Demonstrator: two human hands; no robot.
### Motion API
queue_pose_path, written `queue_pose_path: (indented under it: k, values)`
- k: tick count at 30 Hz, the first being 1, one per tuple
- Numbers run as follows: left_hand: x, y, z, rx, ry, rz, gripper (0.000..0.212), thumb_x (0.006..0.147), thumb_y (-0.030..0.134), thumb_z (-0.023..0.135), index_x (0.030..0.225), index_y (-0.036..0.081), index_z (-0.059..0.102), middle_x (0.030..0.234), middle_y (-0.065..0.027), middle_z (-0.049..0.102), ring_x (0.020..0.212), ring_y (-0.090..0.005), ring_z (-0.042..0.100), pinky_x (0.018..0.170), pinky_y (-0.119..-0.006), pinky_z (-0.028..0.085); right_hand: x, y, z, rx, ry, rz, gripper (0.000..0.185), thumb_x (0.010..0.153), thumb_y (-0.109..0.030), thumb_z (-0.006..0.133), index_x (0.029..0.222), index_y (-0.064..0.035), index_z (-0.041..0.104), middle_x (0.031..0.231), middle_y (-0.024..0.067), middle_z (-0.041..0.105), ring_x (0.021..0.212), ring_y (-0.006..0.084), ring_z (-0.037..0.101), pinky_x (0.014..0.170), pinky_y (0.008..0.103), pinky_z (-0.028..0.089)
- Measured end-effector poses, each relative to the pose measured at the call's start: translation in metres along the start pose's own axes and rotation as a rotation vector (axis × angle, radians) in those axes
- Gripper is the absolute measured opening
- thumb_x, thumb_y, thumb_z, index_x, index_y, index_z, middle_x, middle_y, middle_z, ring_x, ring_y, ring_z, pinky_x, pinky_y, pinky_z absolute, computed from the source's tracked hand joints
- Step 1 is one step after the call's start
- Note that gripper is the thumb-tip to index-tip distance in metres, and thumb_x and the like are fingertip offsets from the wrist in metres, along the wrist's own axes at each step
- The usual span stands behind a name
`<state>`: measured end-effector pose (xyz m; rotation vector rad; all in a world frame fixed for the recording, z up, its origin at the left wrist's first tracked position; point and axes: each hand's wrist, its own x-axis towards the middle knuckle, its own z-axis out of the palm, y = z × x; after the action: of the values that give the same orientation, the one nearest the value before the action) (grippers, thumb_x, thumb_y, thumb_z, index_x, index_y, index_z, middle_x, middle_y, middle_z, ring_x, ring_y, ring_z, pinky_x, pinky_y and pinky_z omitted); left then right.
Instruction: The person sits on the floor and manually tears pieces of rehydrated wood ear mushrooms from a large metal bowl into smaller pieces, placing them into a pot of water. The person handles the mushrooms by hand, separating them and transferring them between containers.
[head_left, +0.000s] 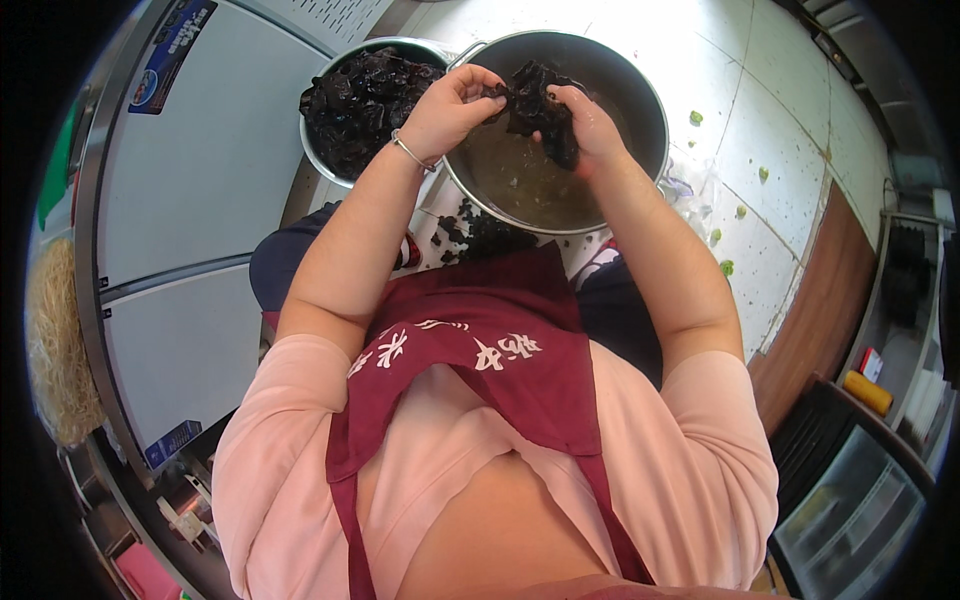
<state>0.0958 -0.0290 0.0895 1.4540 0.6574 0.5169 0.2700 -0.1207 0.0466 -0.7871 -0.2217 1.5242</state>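
Over a large metal pot (555, 214) of cloudy water, both hands hold dark, wet black fungus (536, 94). My left hand (459, 105) pinches a small edge piece between thumb and fingers. My right hand (585, 124) grips the larger clump, part of which hangs below the palm. At the left, touching or very near the pot, stands a metal basin (319, 161) heaped with black fungus pieces (367, 105). Small dark scraps (491, 236) lie on the floor between the pot and the maroon apron (480, 300).
A white-doored cabinet or refrigerator (202, 150) stands at the left. Green leafy bits (763, 174) dot the tiled floor (780, 97) at the right, with clear plastic (694, 199) beside the pot. A brown board (817, 285) and metal shelving (892, 300) are farther right.
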Motion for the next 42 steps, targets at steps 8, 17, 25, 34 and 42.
queue_pose_path:
  k: [8, 17, 25, 34, 42]
  values:
    - [0.010, -0.024, -0.011, 0.343, 0.053, 0.076, 0.017, 0.080, 0.010, 0.064, 0.092, 0.003, 0.055, 0.080, -0.0044, 0.061, 0.071, -0.0104, 0.057, 0.063, -0.025, 0.046, -0.004, 0.001, 0.005, -0.144, 0.012, -0.029, 0.018, 0.087, -0.017, 0.058, 0.098, -0.0019, 0.059, 0.084, 0.0085, 0.063, 0.068, 0.0175, 0.061, 0.054, 0.0294, 0.052]
    - [0.002, -0.011, 0.000, 0.923, 0.138, 0.112, 0.019, 0.078, 0.011, 0.061, 0.093, 0.002, 0.055, 0.079, -0.0095, 0.059, 0.073, -0.0192, 0.057, 0.067, -0.030, 0.046, -0.013, -0.001, 0.020, -0.317, 0.083, -0.175, 0.016, 0.086, -0.014, 0.060, 0.096, -0.0020, 0.059, 0.079, 0.0080, 0.062, 0.062, 0.0174, 0.060, 0.053, 0.0294, 0.051]
    - [-0.005, -0.013, -0.020, -0.179, 0.067, -0.134, 0.022, 0.087, 0.006, 0.052, 0.109, 0.007, 0.052, 0.099, -0.0005, 0.058, 0.078, -0.0069, 0.050, 0.062, -0.020, 0.039, -0.008, -0.017, 0.007, -0.175, 0.125, -0.111, 0.016, 0.085, -0.017, 0.062, 0.094, -0.0039, 0.060, 0.081, 0.0069, 0.063, 0.068, 0.0177, 0.061, 0.056, 0.0306, 0.053]
    - [-0.005, -0.015, -0.012, -0.325, 0.001, -0.087, 0.024, 0.087, 0.000, 0.054, 0.110, 0.005, 0.054, 0.098, -0.0041, 0.059, 0.095, -0.0130, 0.057, 0.087, -0.027, 0.046, -0.005, -0.015, 0.005, -0.341, 0.059, -0.037, 0.016, 0.086, -0.017, 0.061, 0.094, -0.0036, 0.061, 0.083, 0.0074, 0.063, 0.069, 0.0170, 0.061, 0.056, 0.0311, 0.053]
    - [0.008, -0.031, -0.010, 0.220, 0.341, 0.110, 0.026, 0.079, 0.006, 0.069, 0.101, 0.003, 0.056, 0.086, -0.0011, 0.057, 0.076, -0.0082, 0.054, 0.069, -0.021, 0.045, -0.013, -0.014, 0.013, -0.478, -0.120, 0.071, 0.025, 0.083, -0.017, 0.061, 0.105, -0.0048, 0.060, 0.088, 0.0084, 0.061, 0.073, 0.0186, 0.059, 0.056, 0.0313, 0.051]
